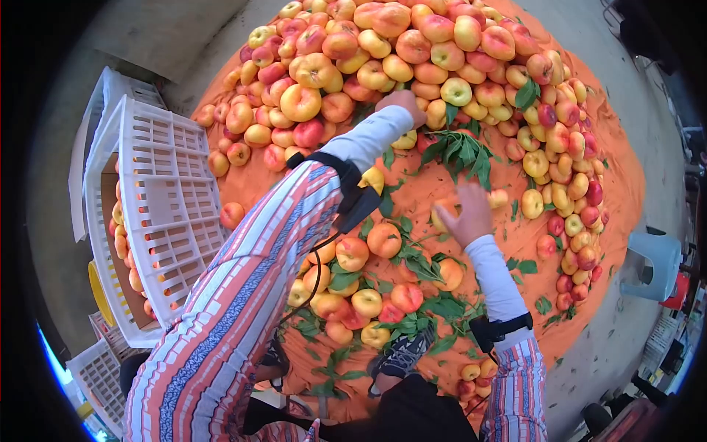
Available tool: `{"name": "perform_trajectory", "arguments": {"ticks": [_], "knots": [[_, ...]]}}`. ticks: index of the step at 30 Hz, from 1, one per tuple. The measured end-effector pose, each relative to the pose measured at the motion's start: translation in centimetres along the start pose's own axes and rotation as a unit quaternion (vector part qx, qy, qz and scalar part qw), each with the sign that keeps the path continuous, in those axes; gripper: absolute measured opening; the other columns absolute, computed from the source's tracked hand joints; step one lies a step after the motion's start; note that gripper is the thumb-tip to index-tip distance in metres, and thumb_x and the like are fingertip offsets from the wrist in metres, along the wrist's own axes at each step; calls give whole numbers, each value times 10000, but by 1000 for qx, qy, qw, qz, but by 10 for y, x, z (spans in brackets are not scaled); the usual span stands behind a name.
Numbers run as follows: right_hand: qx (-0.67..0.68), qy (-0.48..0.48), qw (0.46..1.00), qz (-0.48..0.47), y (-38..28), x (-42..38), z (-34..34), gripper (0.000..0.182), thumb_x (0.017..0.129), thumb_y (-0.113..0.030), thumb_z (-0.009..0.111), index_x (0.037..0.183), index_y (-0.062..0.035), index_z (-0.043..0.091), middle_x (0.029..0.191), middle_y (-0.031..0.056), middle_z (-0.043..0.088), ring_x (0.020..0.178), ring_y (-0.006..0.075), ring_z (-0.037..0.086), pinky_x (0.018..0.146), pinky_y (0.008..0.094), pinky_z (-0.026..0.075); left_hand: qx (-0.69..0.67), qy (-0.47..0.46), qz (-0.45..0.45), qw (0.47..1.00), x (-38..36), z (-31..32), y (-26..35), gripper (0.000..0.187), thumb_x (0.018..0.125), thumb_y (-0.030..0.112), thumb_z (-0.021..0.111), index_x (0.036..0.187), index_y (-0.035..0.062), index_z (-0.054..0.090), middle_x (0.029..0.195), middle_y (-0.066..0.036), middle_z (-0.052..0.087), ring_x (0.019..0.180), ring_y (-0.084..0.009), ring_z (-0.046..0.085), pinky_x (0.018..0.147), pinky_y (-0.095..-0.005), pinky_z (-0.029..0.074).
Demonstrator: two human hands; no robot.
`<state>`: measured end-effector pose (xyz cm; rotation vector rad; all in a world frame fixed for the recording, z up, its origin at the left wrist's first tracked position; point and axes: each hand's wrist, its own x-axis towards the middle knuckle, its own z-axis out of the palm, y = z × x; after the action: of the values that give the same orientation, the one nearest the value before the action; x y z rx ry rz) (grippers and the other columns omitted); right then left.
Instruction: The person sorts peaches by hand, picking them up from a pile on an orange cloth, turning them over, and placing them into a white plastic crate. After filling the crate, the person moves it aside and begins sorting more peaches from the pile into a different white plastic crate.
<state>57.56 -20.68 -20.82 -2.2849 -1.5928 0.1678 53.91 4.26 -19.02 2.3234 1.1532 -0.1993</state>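
Note:
My left hand (403, 105) reaches into the lower edge of a big pile of flat red-yellow peaches (314, 70); its fingers are hidden. Below and to the right, my right hand (469, 215) is over the orange sheet (479, 261) with thumb and fingers apart. A yellowish peach (440, 214) lies beside its thumb, and another peach (498, 198) is just right of the fingers. Between the hands is a bunch of green leaves (464, 153). Closer to my body, a smaller group of peaches (366, 303) lies among loose leaves.
At the left, a white slatted crate (166, 210) stands tilted against another white crate (110, 243) containing peaches. A light blue stool (654, 264) and a red object (676, 292) are at the right. My shoes (405, 357) rest on the sheet's near part.

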Motion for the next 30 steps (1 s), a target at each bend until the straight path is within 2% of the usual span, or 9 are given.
{"name": "perform_trajectory", "arguments": {"ticks": [4, 10, 12, 14, 16, 21, 26, 29, 30], "knots": [[-41, 229, 972, -14, 15, 63, -11, 407, 680, -197, 650, 1022, -42, 492, 994, 155, 480, 896, 327, 454, 787, 407, 399, 65, -4, -15, 998, 4, -6, 15, 363, 696, 328, 565, 951, 78, 628, 1003, -138, 607, 924, -278, 588, 774, -376, 473], [-131, 46, 990, 0, 23, 77, 30, 207, 674, -127, 589, 866, -72, 534, 900, 95, 544, 870, 279, 491, 744, 392, 407, 66, -42, 64, 995, -5, 4, -15, 461, 636, 351, 620, 1037, 123, 601, 1030, -131, 596, 940, -272, 576, 813, -350, 459], [-99, 49, 994, -15, 24, 43, 41, 115, 674, -111, 567, 781, -89, 530, 830, 67, 553, 853, 264, 503, 712, 389, 410, 42, -51, 78, 995, -14, 11, -25, 516, 587, 365, 664, 1045, 135, 602, 1026, -120, 599, 929, -253, 580, 822, -330, 454], [-76, -18, 997, 13, 20, 0, 28, 118, 677, -121, 574, 779, -83, 531, 817, 78, 542, 839, 269, 504, 701, 393, 416, -5, -81, 124, 989, -16, 21, -41, 501, 626, 318, 660, 1066, 90, 583, 1011, -102, 609, 891, -217, 589, 803, -308, 455], [-47, -30, 997, 47, 30, -45, 19, 134, 671, -105, 587, 787, -84, 524, 813, 82, 538, 812, 274, 505, 688, 389, 421, -186, -124, 100, 969, -15, 36, -63, 451, 665, 267, 647, 1056, 55, 570, 968, -83, 608, 850, -186, 581, 782, -293, 455], [48, -2, 980, 195, 38, -80, -20, 327, 703, -82, 600, 1010, -45, 496, 986, 121, 526, 938, 298, 508, 793, 388, 423, -483, -252, 82, 834, -37, 33, -72, 385, 749, 184, 585, 1096, 45, 495, 940, -54, 560, 816, -131, 548, 756, -273, 459], [78, 44, 996, 18, 11, -9, -14, 545, 728, -82, 581, 1225, -58, 358, 1255, 149, 401, 1126, 307, 424, 861, 364, 420, -710, -333, 91, 613, -85, 31, -62, 505, 773, 178, 551, 1225, 72, 351, 1056, -83, 497, 864, -167, 537, 689, -330, 497], [11, -41, 996, 81, -5, 15, 12, 550, 754, -140, 551, 1248, -72, 319, 1223, 142, 416, 1012, 315, 506, 779, 409, 457, -764, -383, 128, 503, -108, 43, -62, 485, 790, 177, 555, 1222, 80, 357, 1053, -100, 501, 842, -195, 557, 678, -334, 512], [-29, -73, 992, 96, -11, 17, 19, 544, 721, -136, 581, 1208, -81, 345, 1048, 126, 494, 885, 306, 549, 682, 405, 487, -778, -376, 92, 495, -117, 45, -62, 478, 790, 176, 556, 1216, 80, 362, 1053, -97, 502, 840, -193, 558, 679, -332, 510]]}}
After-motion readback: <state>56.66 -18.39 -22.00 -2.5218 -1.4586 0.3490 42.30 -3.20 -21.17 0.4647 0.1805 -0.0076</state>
